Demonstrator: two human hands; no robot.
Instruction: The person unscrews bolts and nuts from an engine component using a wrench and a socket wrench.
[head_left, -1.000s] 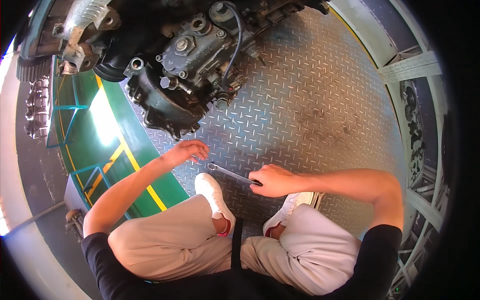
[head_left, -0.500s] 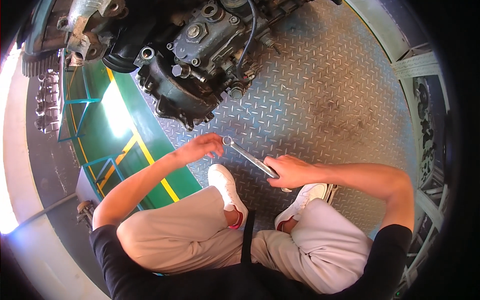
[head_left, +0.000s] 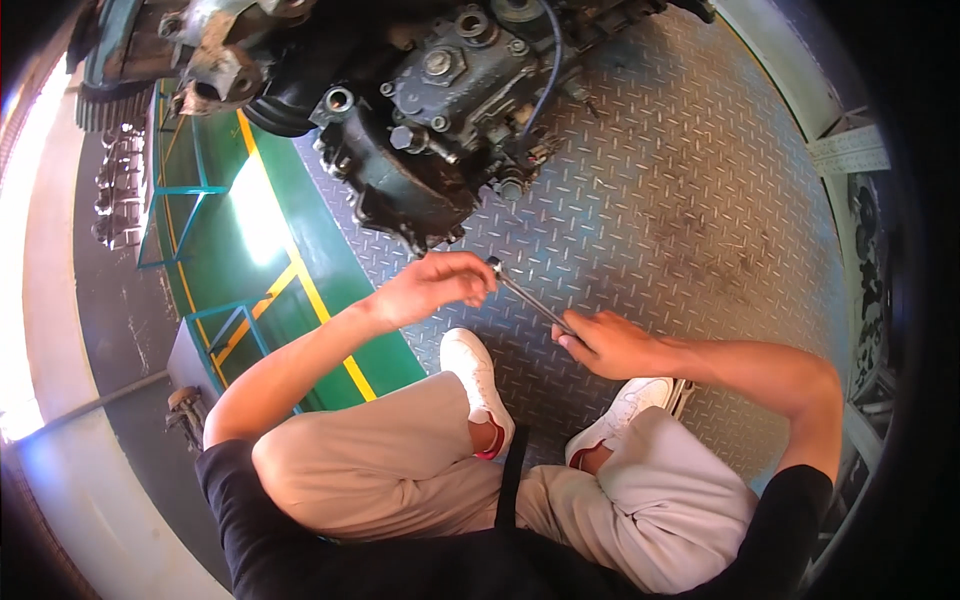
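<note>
My right hand [head_left: 608, 342] is closed round the lower part of a long silver wrench [head_left: 533, 298], which slants up and left from my fist. The wrench is turned nearly edge-on, its ring end [head_left: 495, 264] pointing at the engine. My left hand [head_left: 440, 287] is beside that ring end, fingers loosely bent and apart; I see nothing in it. Whether its fingertips touch the ring is hard to tell. Just beyond my left hand is a dark, greasy engine [head_left: 415, 185] with bolts, round ports and a thin cable.
A diamond-plate metal floor [head_left: 680, 200] lies under the engine and my white shoes [head_left: 475, 375]. To the left, a green floor [head_left: 270, 250] carries yellow lines and blue metal frames [head_left: 245, 335]. A pale metal frame [head_left: 850, 155] stands along the right side.
My right hand has rolled the wrench from showing its flat ring face to nearly edge-on. My left hand stays near the ring, fingers still bent. The whole view has shifted slightly.
</note>
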